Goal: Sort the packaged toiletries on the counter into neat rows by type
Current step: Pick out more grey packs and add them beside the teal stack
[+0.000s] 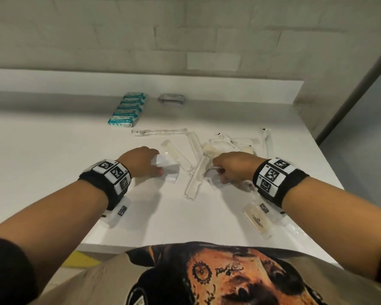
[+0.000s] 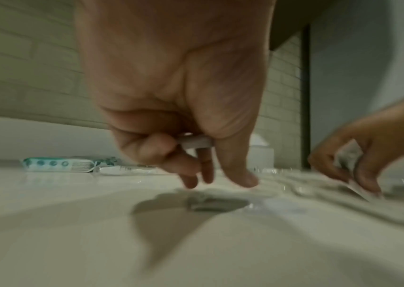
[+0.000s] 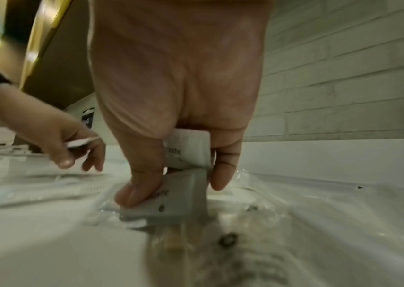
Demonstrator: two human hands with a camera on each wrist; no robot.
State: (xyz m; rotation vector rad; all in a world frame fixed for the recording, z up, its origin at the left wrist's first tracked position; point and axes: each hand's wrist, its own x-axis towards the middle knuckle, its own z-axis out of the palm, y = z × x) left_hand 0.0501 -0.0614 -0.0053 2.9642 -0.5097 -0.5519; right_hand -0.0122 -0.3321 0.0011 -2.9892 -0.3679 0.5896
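we pinch white sachets (image 1: 168,166) in our left hand (image 1: 141,161). our right hand (image 1: 233,166) grips two small white toothpaste boxes (image 3: 186,174) over the clear-wrapped pile (image 1: 218,146). at twelve o'clock on the counter (image 1: 53,150) sits a row of teal packets (image 1: 128,107).

In the right wrist view, two small white boxes (image 3: 188,150) sit one above the other at the middle of the frame, pinched by the right hand (image 3: 176,101). On the upper box the letters "aste" can be read; on the lower box (image 3: 171,202) only "ste" shows beside the thumb. In the head view, a shirt (image 1: 220,278) at the bottom of the frame carries a scrawled word beside a gear sign, too blurred to read. Print on the teal packets (image 1: 128,108) at upper centre is too small to read.
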